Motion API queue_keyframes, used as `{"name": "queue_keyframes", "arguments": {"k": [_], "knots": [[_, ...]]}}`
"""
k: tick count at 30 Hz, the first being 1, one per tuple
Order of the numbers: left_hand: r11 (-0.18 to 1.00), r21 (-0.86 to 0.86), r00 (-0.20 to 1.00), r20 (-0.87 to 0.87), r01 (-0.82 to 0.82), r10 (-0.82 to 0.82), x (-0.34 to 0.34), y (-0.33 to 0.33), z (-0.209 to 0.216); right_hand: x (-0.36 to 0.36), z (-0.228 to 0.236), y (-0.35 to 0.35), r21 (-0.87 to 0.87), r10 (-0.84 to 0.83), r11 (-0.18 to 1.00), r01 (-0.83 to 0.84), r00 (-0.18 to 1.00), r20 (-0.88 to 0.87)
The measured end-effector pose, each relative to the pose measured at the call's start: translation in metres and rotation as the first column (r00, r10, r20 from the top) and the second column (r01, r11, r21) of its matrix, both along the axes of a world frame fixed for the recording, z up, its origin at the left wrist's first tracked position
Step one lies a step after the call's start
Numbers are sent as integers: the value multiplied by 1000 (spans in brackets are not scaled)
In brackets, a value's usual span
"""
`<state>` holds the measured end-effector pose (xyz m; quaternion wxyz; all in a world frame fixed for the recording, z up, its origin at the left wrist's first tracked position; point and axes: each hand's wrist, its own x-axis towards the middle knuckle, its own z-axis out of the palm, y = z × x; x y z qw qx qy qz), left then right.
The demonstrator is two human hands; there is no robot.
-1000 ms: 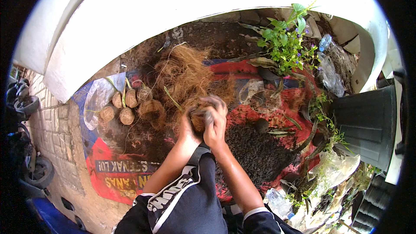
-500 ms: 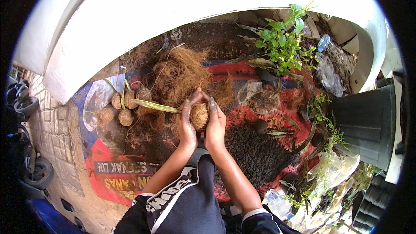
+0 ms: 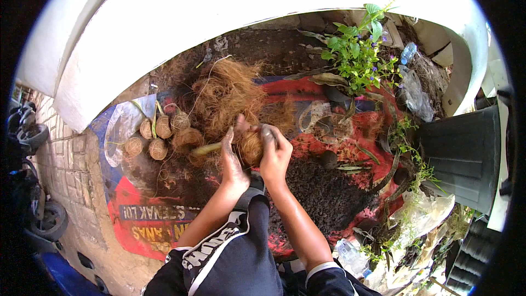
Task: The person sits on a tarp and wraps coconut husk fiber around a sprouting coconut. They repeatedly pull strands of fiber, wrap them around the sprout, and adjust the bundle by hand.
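A round ball of brown coconut fibre (image 3: 251, 148) sits between my two cupped hands, in front of my body. My left hand (image 3: 234, 160) presses along its left side, palm inward and fingers extended upward. Curled over its upper right side are the fingers of my right hand (image 3: 275, 153). From the left, a pale green leaf (image 3: 207, 148) reaches toward my left hand; it is motion-blurred, and its base is hidden behind that hand. Just beyond my fingertips lies a heap of loose coconut fibre (image 3: 227, 96).
Several wrapped fibre balls (image 3: 158, 149), some with leaves, rest at the left on a printed red-and-blue sheet (image 3: 131, 230). Dark soil (image 3: 323, 197) is heaped at the right. Beyond are a flowering plant (image 3: 353, 57), a black bin (image 3: 460, 156) and a plastic bottle (image 3: 352, 257).
My right fingers have curled over the ball, and both hands have shifted slightly. The leaf, sharp and long before, now looks shorter and blurred, so the ball appears turned.
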<state>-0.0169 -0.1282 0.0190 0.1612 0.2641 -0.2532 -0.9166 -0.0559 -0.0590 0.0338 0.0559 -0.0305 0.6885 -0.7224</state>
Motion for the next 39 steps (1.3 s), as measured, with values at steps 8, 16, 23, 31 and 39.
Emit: {"name": "queue_keyframes", "arguments": {"k": [8, 16, 23, 31, 39], "knots": [[991, -132, 975, 220, -8, 37, 9, -4, -4, 7, -9, -9, -409, 181, 913, -11, 907, 380], [867, 443, 953, -284, 229, -107, 18, -20, -37, 6, -16, 5, 278, 313, 946, -167, 695, -647], [892, -448, 984, 120, -64, 131, 4, -13, -21, 13, -9, -15, -350, 106, 935, 54, 900, 422], [996, 36, 951, 301, -80, 66, -3, -18, -20, 10, -26, -15, -303, 106, 953, -22, 959, 264], [910, 387, 986, -131, 149, -105, 17, -19, -44, -1, -29, 4, 143, 369, 928, -345, 784, -499]]}}
